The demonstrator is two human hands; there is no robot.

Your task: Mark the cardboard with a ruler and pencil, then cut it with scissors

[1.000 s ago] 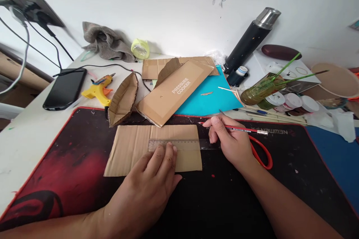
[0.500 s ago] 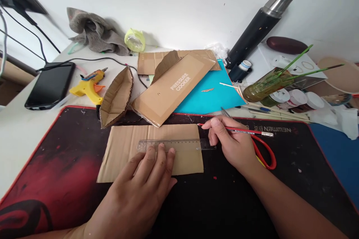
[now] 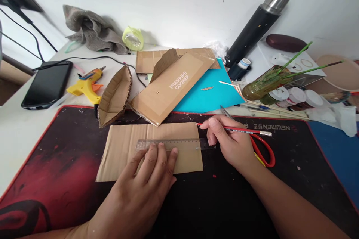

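My left hand (image 3: pixel 148 179) lies over a rectangular piece of cardboard (image 3: pixel 120 145), fingers spread and lightly bent. Its fingertips press a clear plastic ruler (image 3: pixel 182 145) down across the cardboard; the ruler's right end sticks out past the edge. In my right hand (image 3: pixel 231 143) is a red pencil (image 3: pixel 244 130) with a white eraser end, pinched between thumb and fingers. The pencil's tip points left, by the cardboard's upper right corner. Partly hidden under my right hand are red-handled scissors (image 3: pixel 270 155), blades pointing away from me.
Beneath everything spreads a black and red desk mat (image 3: pixel 196 209). Behind it are a leaf-shaped cardboard piece (image 3: pixel 116 93), a printed cardboard panel (image 3: pixel 168 89), blue sheet (image 3: pixel 215 97) and yellow glue gun (image 3: pixel 88 86). A black thermos (image 3: pixel 258 26) and brush jar (image 3: pixel 255 86) stand to the right.
The whole view has shifted slightly. My left fingers have moved a little on the ruler, and the outer one is spread farther right. My right hand keeps the pencil near the corner.
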